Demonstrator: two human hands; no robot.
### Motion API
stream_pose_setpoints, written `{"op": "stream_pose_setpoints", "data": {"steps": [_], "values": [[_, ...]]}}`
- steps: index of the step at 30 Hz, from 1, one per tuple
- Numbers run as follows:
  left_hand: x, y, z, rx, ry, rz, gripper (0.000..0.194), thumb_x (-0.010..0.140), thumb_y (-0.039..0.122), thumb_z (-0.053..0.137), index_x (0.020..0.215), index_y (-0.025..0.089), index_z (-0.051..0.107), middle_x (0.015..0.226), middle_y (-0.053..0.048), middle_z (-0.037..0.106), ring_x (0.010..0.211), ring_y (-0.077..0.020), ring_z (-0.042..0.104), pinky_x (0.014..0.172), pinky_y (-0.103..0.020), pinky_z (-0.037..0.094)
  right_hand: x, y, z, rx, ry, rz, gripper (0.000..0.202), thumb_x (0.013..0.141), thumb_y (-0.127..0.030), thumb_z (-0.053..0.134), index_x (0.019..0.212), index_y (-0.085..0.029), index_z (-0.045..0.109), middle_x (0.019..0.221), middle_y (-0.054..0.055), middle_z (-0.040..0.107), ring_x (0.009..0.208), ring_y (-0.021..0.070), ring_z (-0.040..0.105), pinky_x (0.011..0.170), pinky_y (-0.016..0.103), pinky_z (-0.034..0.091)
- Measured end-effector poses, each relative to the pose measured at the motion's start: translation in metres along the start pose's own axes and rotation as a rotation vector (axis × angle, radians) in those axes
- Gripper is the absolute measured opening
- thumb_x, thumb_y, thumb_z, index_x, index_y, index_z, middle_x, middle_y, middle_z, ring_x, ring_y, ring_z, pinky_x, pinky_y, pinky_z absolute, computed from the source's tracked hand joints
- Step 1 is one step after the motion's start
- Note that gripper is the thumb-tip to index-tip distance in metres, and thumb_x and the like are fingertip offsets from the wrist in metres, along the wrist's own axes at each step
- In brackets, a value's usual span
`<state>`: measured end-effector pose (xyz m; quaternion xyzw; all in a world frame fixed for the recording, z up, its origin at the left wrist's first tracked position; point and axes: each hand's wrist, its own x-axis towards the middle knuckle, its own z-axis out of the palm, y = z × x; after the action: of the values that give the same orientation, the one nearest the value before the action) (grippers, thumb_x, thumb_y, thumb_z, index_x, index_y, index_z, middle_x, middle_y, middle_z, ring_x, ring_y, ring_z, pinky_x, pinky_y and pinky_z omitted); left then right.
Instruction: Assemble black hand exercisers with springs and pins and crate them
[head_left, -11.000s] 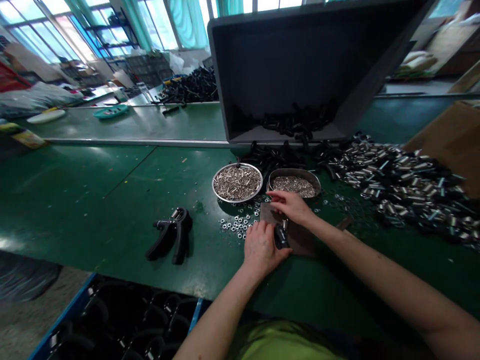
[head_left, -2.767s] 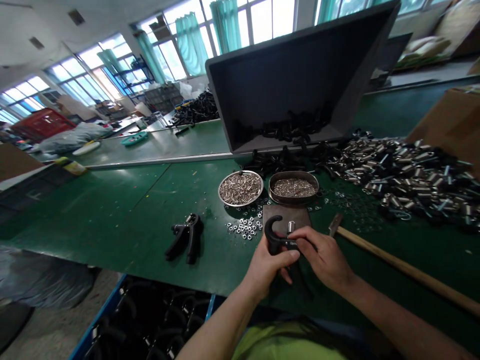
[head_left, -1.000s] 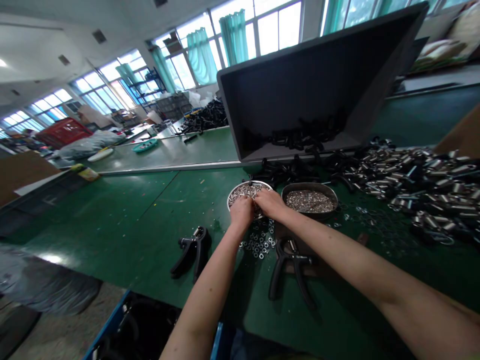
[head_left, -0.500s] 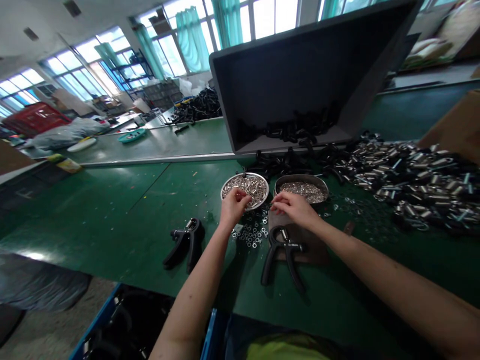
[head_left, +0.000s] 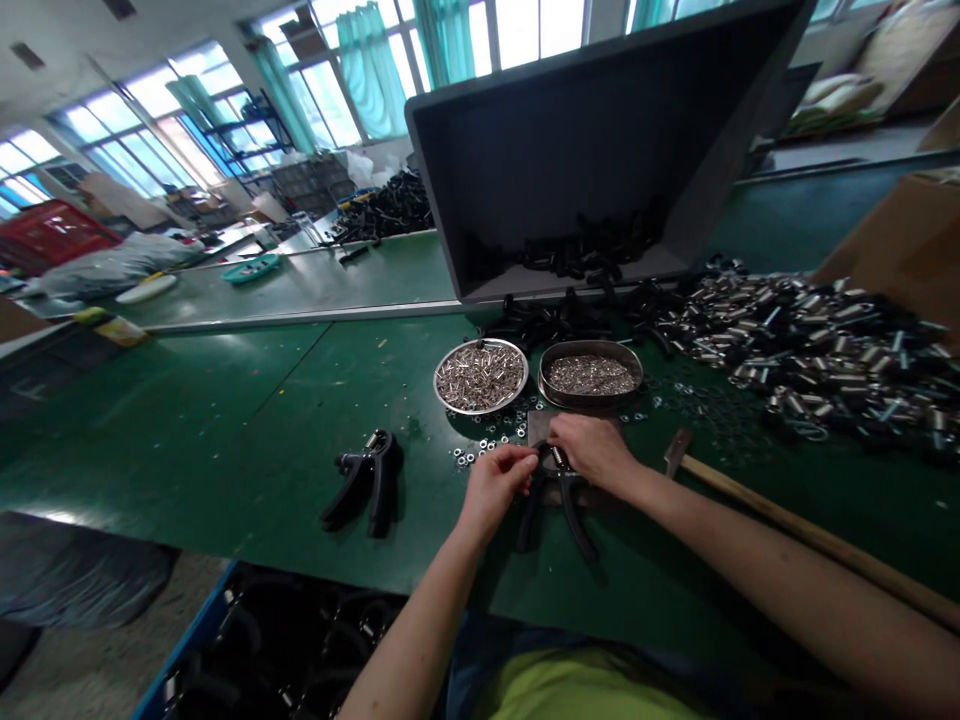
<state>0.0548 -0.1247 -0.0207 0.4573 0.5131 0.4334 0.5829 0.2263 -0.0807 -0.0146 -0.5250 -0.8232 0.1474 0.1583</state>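
A black hand grip strengthener (head_left: 576, 520) with a metal spring lies on a metal plate (head_left: 538, 424), its handles spread towards me. My left hand (head_left: 496, 484) is at the left of its head, thumb and fingertips pinched together; whatever is between them is too small to make out. My right hand (head_left: 592, 450) is closed over the top right of the head, with its fingertips partly hidden. A second hand grip strengthener (head_left: 367, 485) lies to the left. Behind my hands are a round dish of small metal pins (head_left: 481, 376) and an oval tin of small metal parts (head_left: 591, 374).
Loose washers (head_left: 487, 446) lie in front of the dish. A hammer (head_left: 780, 515) rests under my right forearm. Springs and black handles are heaped (head_left: 840, 350) at right, before a tipped grey bin (head_left: 600, 150). A blue crate (head_left: 187, 640) of grips stands below the table edge.
My left hand has moved from the pin dish down and right to the strengthener's head. My right hand has come down onto it from near the oval tin. The hammer now shows more fully.
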Motion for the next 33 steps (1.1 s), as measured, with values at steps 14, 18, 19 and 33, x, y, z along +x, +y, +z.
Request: {"op": "stream_pose_setpoints", "data": {"steps": [14,18,19,33], "values": [[0.002,0.008,0.008,0.687,-0.089,0.23,0.02,0.076,0.012,0.062,0.094,0.02,0.057,0.08,0.002,0.065,0.074,-0.0127,0.059,0.067,-0.023,0.043,-0.123,0.103,-0.037,-0.319,0.268,0.144,0.036,0.09,-0.041,0.039,0.103,-0.018,0.064,0.102,0.011,0.066,0.095,0.0272,0.057,0.078,0.04,0.046],[0.003,0.012,0.012,0.919,-0.141,0.298,0.024,0.077,0.01,0.06,0.098,0.02,0.054,0.082,0.0,0.065,0.077,-0.0144,0.059,0.069,-0.024,0.043,-0.164,0.126,-0.028,-0.405,0.183,0.367,0.04,0.085,-0.054,0.04,0.09,-0.019,0.061,0.086,0.013,0.063,0.08,0.0299,0.059,0.065,0.04,0.046],[0.003,0.014,0.013,1.015,-0.153,0.336,0.024,0.078,0.009,0.058,0.099,0.02,0.053,0.084,-0.001,0.064,0.079,-0.0156,0.059,0.07,-0.025,0.043,-0.166,0.126,-0.027,-0.391,0.167,0.404,0.039,0.085,-0.054,0.039,0.085,-0.02,0.058,0.082,0.013,0.063,0.078,0.0299,0.059,0.063,0.04,0.045],[-0.004,0.0,0.014,1.095,-0.092,0.445,0.013,0.083,0.022,0.058,0.095,0.025,0.062,0.081,-0.002,0.064,0.08,-0.0185,0.059,0.073,-0.027,0.044,-0.065,0.01,-0.04,0.112,0.046,0.118,0.034,0.092,-0.027,0.038,0.121,-0.03,0.056,0.103,0.002,0.071,0.091,0.0217,0.067,0.075,0.031,0.05]]}}
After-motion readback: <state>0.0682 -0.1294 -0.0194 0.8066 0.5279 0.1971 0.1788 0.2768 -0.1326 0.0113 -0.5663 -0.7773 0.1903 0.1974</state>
